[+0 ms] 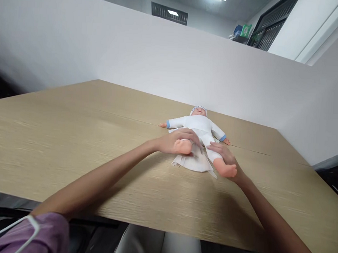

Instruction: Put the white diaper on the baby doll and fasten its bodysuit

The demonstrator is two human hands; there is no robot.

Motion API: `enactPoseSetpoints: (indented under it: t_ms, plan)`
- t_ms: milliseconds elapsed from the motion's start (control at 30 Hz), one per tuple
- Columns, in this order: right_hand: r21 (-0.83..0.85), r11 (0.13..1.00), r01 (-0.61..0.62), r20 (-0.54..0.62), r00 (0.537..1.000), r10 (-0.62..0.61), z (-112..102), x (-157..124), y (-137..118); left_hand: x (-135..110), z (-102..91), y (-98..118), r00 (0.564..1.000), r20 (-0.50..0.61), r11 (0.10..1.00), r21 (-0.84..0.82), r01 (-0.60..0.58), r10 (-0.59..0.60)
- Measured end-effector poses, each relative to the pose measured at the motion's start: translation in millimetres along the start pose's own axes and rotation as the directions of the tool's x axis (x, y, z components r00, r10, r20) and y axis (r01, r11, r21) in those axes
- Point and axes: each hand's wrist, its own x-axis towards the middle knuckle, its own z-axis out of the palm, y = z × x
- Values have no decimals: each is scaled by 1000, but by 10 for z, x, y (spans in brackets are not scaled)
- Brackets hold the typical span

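A baby doll in a white suit with blue cuffs lies on its back, legs toward me. Under its hips and between its legs a white diaper is spread out, its near end flat on the table. My left hand curls around the doll's leg on the left, whose foot sticks out in front of my palm; some fingertips are hidden or blurred. Along the outer side of the other leg rests my right hand, fingers stretched out against the thigh. Part of that hand is hidden behind the doll's lower leg.
The light wooden table extends widely on both sides. A white partition stands behind its far edge. Beyond the partition, a green package sits near a dark-framed window. My lap is below the table's near edge.
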Motion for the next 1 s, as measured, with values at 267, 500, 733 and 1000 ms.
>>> enactPoseSetpoints:
  t_ms: [267,500,733,1000]
  plan:
    - [-28,982,186,113,977,-182,66,-396,341,-705,0,-286,993,107,967,255,13,-42]
    - [3,989,149,201,969,-146,51,-404,225,-787,71,-279,981,181,941,339,2,-67]
    - [272,960,-70,269,963,-6,35,-417,371,-737,75,-130,965,169,953,261,151,-200]
    - [128,968,-217,355,921,159,-58,-278,-91,-493,620,132,902,-45,743,550,381,-429]
